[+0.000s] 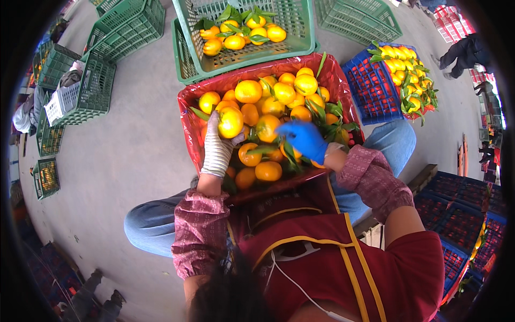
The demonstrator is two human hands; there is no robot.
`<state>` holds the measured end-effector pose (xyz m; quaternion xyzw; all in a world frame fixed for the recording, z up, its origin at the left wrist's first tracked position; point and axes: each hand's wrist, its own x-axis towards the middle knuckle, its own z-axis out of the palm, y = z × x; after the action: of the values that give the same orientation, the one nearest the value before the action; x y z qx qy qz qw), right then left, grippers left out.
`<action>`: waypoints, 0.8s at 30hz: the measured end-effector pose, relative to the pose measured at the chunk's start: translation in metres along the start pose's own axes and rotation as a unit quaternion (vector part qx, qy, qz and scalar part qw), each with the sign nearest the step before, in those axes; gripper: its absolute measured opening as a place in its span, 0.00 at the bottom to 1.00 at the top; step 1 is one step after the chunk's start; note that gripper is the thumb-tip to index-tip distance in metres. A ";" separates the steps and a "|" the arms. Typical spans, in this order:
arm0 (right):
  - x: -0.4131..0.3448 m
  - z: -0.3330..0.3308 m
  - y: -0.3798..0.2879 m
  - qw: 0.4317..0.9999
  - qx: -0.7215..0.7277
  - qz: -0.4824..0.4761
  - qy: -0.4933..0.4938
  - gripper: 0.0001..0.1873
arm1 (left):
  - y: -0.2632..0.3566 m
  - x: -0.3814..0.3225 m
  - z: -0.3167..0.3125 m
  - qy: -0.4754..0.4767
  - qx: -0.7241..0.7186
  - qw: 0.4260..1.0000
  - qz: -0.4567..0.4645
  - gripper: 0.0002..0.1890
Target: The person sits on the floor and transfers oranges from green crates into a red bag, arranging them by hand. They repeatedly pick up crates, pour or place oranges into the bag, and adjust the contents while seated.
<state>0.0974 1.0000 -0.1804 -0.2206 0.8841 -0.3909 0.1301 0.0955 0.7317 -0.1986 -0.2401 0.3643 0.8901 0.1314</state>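
Observation:
My left hand [219,147], in a striped knit glove, holds a yellow-orange citrus fruit [230,122] over the left side of a crate lined with red plastic [193,137]. The crate rests before me between my knees, full of loose orange citrus fruits [268,171], some with green leaves. Over the middle right of the same fruit is my right hand [304,141], in a blue glove and blurred; its fingertips are near a fruit, and whether they grip anything is unclear.
Beyond the lined crate, a green plastic crate [257,66] holds leafy citrus fruits. A blue crate [372,90] with fruit stands at the upper right. More green crates [128,32] stand at the upper left, stacked blue crates [454,213] at the lower right. People's legs [458,56] show at the right.

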 end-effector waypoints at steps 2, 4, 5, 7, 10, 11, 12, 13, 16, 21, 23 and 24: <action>0.006 -0.001 0.005 0.978 -0.002 -0.021 0.208 0.11 | 0.002 0.001 -0.001 -0.018 -0.013 0.999 -0.037 0.34; 0.017 0.005 0.006 0.991 -0.060 -0.010 0.122 0.14 | 0.000 0.001 -0.003 -0.054 -0.072 0.992 -0.086 0.35; 0.025 0.011 0.005 0.992 -0.097 -0.025 0.075 0.15 | -0.003 0.002 -0.002 -0.105 -0.122 0.981 -0.109 0.36; 0.044 0.031 0.003 0.994 0.084 0.065 0.006 0.15 | -0.008 0.000 -0.005 -0.161 -0.217 0.941 -0.205 0.35; 0.068 0.040 0.012 0.983 0.152 0.100 0.003 0.11 | -0.018 -0.001 -0.010 -0.302 -0.336 0.856 -0.250 0.30; 0.072 0.032 0.017 0.993 0.047 0.092 -0.048 0.11 | -0.020 -0.001 -0.011 -0.307 -0.364 0.844 -0.247 0.30; 0.071 0.021 0.023 0.992 0.027 0.091 -0.077 0.12 | -0.022 0.000 -0.013 -0.321 -0.384 0.831 -0.242 0.29; 0.067 0.003 0.029 0.983 0.110 0.116 -0.090 0.11 | -0.022 0.001 -0.015 -0.221 -0.341 0.884 -0.230 0.28; 0.032 -0.045 0.036 0.991 0.092 0.087 0.046 0.13 | -0.019 0.004 -0.019 -0.212 -0.468 0.813 -0.275 0.26; -0.038 -0.010 0.012 0.957 -0.267 0.016 -0.114 0.29 | -0.006 0.005 -0.014 -0.190 -0.324 0.896 -0.238 0.22; -0.038 0.011 0.013 0.955 -0.284 0.009 -0.083 0.36 | -0.002 0.005 -0.008 -0.233 -0.298 0.892 -0.246 0.20; -0.034 0.014 0.015 0.961 -0.271 -0.010 -0.053 0.36 | 0.000 0.005 -0.005 -0.212 -0.266 0.914 -0.221 0.18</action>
<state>0.1282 1.0166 -0.1993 -0.2772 0.9464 -0.1256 0.1080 0.0925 0.7285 -0.2046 -0.1464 0.0158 0.9323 0.3303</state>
